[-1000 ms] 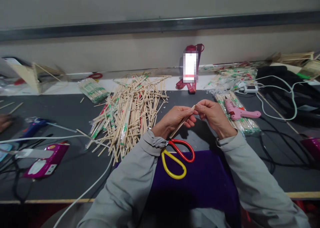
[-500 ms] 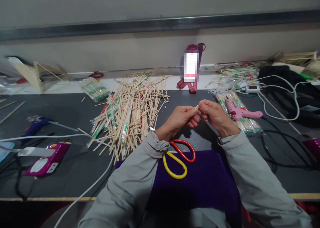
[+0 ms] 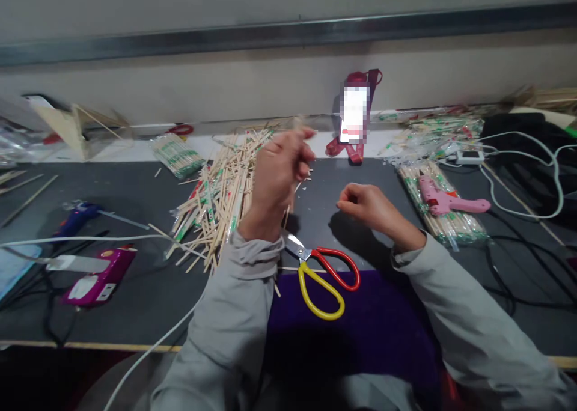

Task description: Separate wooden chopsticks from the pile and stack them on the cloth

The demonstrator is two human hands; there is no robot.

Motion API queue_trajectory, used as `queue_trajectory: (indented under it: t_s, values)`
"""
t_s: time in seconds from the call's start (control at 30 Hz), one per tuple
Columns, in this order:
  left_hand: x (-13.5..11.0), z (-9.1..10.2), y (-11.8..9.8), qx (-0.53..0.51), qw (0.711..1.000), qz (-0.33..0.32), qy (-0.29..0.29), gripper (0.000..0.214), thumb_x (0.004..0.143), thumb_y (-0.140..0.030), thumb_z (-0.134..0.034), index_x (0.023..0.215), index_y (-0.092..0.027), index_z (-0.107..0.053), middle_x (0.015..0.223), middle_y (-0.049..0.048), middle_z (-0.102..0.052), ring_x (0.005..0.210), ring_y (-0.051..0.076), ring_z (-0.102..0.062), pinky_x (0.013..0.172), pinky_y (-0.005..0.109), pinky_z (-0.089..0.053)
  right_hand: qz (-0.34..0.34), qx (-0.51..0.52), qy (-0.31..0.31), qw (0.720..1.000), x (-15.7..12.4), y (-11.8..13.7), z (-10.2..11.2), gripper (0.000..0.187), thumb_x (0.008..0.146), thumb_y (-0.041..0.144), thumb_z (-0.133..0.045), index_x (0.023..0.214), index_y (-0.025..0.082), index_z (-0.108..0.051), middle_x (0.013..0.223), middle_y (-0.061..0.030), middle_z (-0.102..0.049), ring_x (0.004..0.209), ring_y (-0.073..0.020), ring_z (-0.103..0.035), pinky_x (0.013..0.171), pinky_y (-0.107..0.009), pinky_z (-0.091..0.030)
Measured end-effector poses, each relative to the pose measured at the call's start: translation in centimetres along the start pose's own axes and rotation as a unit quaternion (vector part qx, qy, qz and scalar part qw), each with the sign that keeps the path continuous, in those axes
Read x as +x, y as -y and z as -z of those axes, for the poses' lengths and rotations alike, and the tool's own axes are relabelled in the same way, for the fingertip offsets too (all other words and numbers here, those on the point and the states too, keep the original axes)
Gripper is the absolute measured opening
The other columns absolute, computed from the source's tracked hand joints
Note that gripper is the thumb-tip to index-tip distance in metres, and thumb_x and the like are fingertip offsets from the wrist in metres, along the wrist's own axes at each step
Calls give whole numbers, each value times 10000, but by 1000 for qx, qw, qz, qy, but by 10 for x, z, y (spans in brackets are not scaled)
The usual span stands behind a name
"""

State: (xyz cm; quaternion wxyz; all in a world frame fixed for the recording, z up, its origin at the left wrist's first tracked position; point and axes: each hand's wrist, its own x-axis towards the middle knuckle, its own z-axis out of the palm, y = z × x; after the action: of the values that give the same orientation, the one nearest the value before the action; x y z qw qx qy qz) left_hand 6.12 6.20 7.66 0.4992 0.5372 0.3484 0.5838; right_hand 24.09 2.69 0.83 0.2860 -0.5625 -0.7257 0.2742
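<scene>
My left hand (image 3: 278, 172) is raised over the right side of a heap of wooden sticks (image 3: 225, 188), blurred by motion. Its fingers are curled, and a pale, smeared tip, seemingly a short piece of wooden stick (image 3: 298, 121), pokes out above them. Over the dark tabletop (image 3: 322, 219), my right hand (image 3: 367, 207) is closed, thumb and forefinger together, with nothing visible in it. Between my forearms lie open scissors (image 3: 307, 253) with one red and one yellow handle, partly over a purple cloth (image 3: 360, 327).
A pink glue gun (image 3: 444, 199) rests on bagged sticks (image 3: 455, 228) at right. Another stick pack (image 3: 177, 155) lies left of the heap. Further left are a blue glue gun (image 3: 74, 222) and a magenta power strip (image 3: 99, 279) with cables. A phone (image 3: 354, 113) leans against the wall.
My hands have parted. The left has risen leftward toward the heap, and the right has stayed low with its fingers curled. More of the scissors now shows, blades included. The view has shifted slightly.
</scene>
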Motion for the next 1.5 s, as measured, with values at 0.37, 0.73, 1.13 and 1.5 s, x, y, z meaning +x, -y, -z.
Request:
queue_trajectory:
  t_s: [0.37,0.73,1.13,1.5]
  values:
    - [9,31,-27,-108,992,31,-64,165,940,-273,-539,856,-203,-663,606,-34,-583,411,40,-405,368,186,-273,173,-398,131,891,91,21,-64,360,960,159,-346,1199,200,-611,1181,-115,-603,1018,-259,-556,683,-318,-431]
    - [15,34,-25,-199,978,40,-52,244,976,-194,-444,842,-169,-647,574,-46,-546,399,24,-381,370,161,-243,205,-457,148,852,56,6,-44,241,961,158,-372,1034,156,-602,1039,-122,-613,926,-237,-558,638,-318,-386]
    - [16,34,-20,-106,990,36,-86,216,916,-362,-576,975,-176,-669,602,-35,-595,399,25,-422,366,151,-290,196,-423,158,870,56,26,-70,255,976,150,-339,1094,152,-565,1092,-130,-598,951,-225,-592,729,-305,-447]
    - [21,47,-18,-138,985,23,-100,186,916,-330,-579,936,-175,-680,615,-36,-584,400,16,-422,377,148,-315,36,-337,9,941,106,14,-71,328,982,254,-304,1149,154,-567,1137,-150,-594,983,-251,-605,782,-330,-456]
